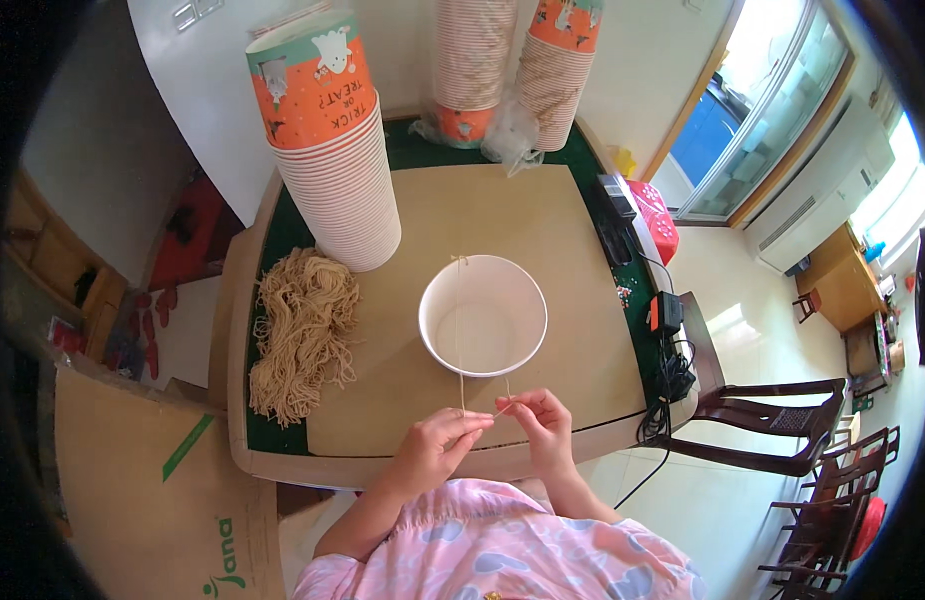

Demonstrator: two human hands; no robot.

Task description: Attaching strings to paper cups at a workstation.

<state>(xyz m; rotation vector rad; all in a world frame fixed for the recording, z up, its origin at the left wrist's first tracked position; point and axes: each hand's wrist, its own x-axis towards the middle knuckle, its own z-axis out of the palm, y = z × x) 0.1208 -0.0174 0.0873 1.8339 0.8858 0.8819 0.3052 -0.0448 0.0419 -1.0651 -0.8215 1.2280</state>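
Observation:
A white paper bucket [498,320] stands upright with its mouth up on the brown cardboard sheet [593,300]. A thin beige string [461,335] is fastened at its far rim and runs across the opening toward me. Just in front of the near rim, my left hand [438,445] pinches this string between thumb and fingers. My right hand [541,425], close beside it, pinches a short string end between thumb and forefinger. To the left lies a loose heap of beige strings [303,335].
A tall stack of nested paper buckets [348,190] rises at the back left, an orange printed one on top. Two more stacks [473,60] stand at the back, with crumpled clear plastic [513,137]. Black cables and an adapter [668,315] line the right edge, near a dark wooden chair [763,415].

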